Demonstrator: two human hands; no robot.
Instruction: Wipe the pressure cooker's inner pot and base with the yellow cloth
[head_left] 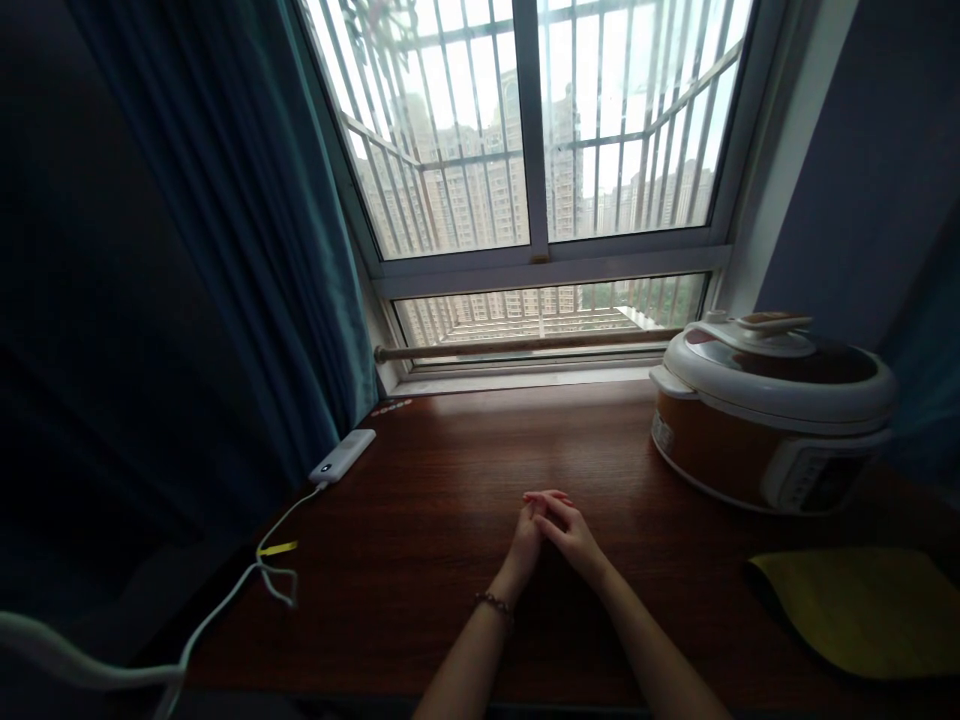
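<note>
My left hand [527, 535] and my right hand [576, 538] rest together above the brown wooden table [420, 560], near its middle. They are closed against each other, the right hand's fingers lapping over those of the left. No object shows between them. Part of the left hand's fingers is hidden behind the right hand. A beaded bracelet [493, 602] circles my left wrist.
An orange-and-white electric cooker [720, 440] with a lid stands at right, behind a yellow-green mat [862, 610]. At left, a white power bank [343, 456] has a white cable [217, 610] with a yellow tag [279, 548]. Blue curtains [262, 220] hang beside the barred window [465, 150].
</note>
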